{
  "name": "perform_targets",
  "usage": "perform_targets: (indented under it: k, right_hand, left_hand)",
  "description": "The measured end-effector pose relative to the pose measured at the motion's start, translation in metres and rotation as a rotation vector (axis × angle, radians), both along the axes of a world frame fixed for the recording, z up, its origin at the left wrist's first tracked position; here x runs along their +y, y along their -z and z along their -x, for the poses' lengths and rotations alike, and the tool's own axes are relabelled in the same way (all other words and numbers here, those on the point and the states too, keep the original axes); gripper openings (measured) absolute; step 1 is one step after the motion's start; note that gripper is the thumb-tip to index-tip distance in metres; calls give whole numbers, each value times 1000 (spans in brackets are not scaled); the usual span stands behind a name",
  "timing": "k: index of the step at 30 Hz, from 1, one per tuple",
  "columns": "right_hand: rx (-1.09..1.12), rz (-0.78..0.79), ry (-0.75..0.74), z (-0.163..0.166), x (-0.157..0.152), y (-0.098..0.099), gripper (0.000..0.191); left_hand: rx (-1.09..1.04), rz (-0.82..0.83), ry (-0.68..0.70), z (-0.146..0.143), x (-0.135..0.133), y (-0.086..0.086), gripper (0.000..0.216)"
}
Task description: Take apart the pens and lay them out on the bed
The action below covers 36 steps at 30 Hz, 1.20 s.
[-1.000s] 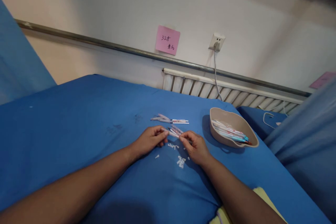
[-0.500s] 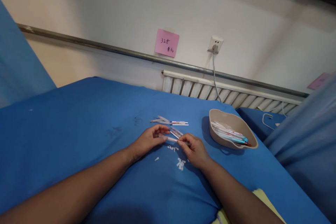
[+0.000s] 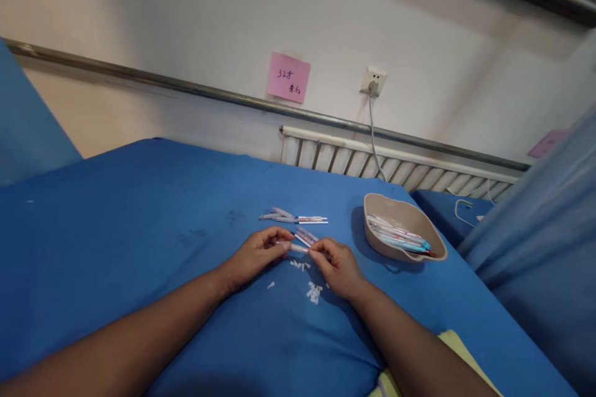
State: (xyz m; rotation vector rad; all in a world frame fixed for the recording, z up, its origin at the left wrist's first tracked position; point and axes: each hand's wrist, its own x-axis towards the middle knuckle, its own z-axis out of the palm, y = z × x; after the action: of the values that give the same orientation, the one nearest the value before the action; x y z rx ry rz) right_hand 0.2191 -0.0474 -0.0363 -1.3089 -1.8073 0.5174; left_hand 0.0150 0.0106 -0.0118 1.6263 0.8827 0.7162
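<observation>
Between my two hands a slim pale pen (image 3: 299,249) lies roughly level, just above the blue sheet. My left hand (image 3: 261,252) pinches its left end, and my right hand (image 3: 338,263) grips the right end between thumb and fingers, hiding that tip. Right behind the held pen lie pens (image 3: 306,236), partly covered by my right fingers. A little farther back is a loose group of pens (image 3: 311,220) with whitish and clear barrels. Small white pieces (image 3: 314,292) are scattered in front of my hands, too small to name for certain.
A beige basket (image 3: 405,254) holding several pens stands at the right on the blue-covered bed (image 3: 116,217). Yellow cloth (image 3: 449,347) lies under my right forearm. Behind are a radiator (image 3: 335,155), a metal rail (image 3: 205,95) and a plugged-in cable (image 3: 374,136); a blue curtain (image 3: 535,217) hangs at right.
The whole view has shifted slightly, so things sit a little farther left. Both hands keep hold of the same pen, with hardly any movement relative to the bed.
</observation>
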Motion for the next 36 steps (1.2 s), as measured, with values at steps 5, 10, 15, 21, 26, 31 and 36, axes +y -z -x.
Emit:
perform_targets:
  k: [5, 10, 15, 21, 26, 31, 36]
  right_hand:
    - [-34, -5, 13, 0, 1, -1, 15]
    - [-68, 0, -46, -1, 1, -1, 14]
    - [-144, -84, -59, -1, -5, -11, 15]
    - [-67, -233, 260, -61, -3, -61, 21]
    - [-378, -27, 388, -156, -1, -85, 21]
    - [-672, 295, 357, -194, -4, -68, 19]
    - [-731, 314, 393, -187, 2, -54, 12]
  left_hand:
    - [-30, 40, 12, -1, 2, 2, 26]
    - [-74, 49, 57, -2, 0, 4, 32]
    - [-153, 66, -5, -2, 2, 4, 50]
    - [-102, 84, -59, 0, 7, 6, 40]
    - [-71, 72, -36, 0, 7, 7, 38]
    - [-70, 75, -16, -1, 5, 6, 35]
    - [-79, 74, -24, -1, 5, 7, 33]
